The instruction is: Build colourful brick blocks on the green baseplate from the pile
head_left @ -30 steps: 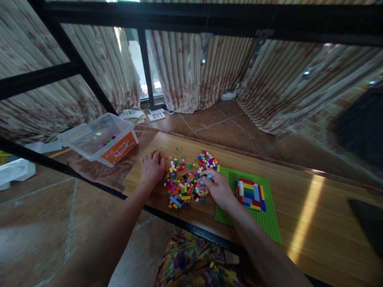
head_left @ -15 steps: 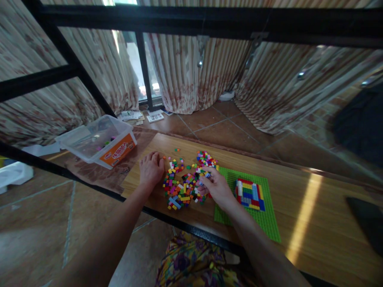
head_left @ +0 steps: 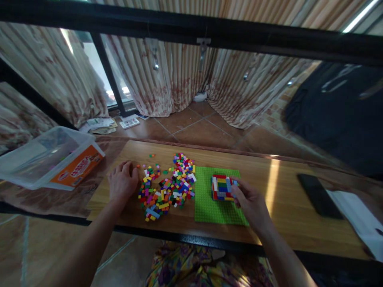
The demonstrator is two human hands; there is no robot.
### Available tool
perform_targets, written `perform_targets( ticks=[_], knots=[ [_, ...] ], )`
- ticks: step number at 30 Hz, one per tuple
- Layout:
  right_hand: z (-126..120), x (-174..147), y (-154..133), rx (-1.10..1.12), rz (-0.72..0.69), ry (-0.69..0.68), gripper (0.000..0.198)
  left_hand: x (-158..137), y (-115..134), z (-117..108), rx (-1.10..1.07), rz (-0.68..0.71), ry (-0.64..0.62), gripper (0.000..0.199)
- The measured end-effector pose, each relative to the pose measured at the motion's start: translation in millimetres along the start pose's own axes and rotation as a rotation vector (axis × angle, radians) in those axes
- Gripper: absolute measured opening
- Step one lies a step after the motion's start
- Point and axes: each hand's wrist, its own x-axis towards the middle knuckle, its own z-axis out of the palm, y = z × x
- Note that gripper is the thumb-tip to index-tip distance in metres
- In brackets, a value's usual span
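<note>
A heap of small coloured bricks [head_left: 169, 187] lies on the wooden table top [head_left: 284, 215]. My left hand [head_left: 122, 184] rests flat on the wood just left of the heap, fingers apart, holding nothing. To the right of the heap lies a green baseplate [head_left: 214, 209] with a low multicoloured brick block [head_left: 222, 187] built on it. My right hand [head_left: 250, 203] is at the block's right edge, fingertips pinched on a small pale blue brick [head_left: 235, 183] that touches the block.
A clear plastic tub [head_left: 50, 157] with an orange label stands at the left. A black phone [head_left: 317, 195] and a white sheet [head_left: 359, 219] lie at the table's right end. A black metal frame [head_left: 191, 30] crosses overhead, with curtains and tiled floor beyond.
My right hand has left the brick heap and moved right to the built block with a small brick. The view has swung right. My left hand stays put.
</note>
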Motion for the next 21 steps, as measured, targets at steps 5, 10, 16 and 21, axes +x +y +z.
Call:
perform_targets(
  ticks=[5,10,16,21],
  knots=[
    [-20,10,13,-0.071,-0.049,0.098,0.057,2,-2,0,0.012,0.011,-0.027,0.048],
    [-12,15,23,-0.078,-0.081,0.006,0.048,3,-1,-2,0.028,0.01,-0.03,0.05],
    [-9,18,20,-0.207,-0.1,0.021,0.038,4,-2,-2,0.035,0.034,-0.039,0.052],
    [-15,23,13,-0.467,-0.203,0.072,0.015,5,-3,-1,0.027,0.036,-0.05,0.052]
  ],
)
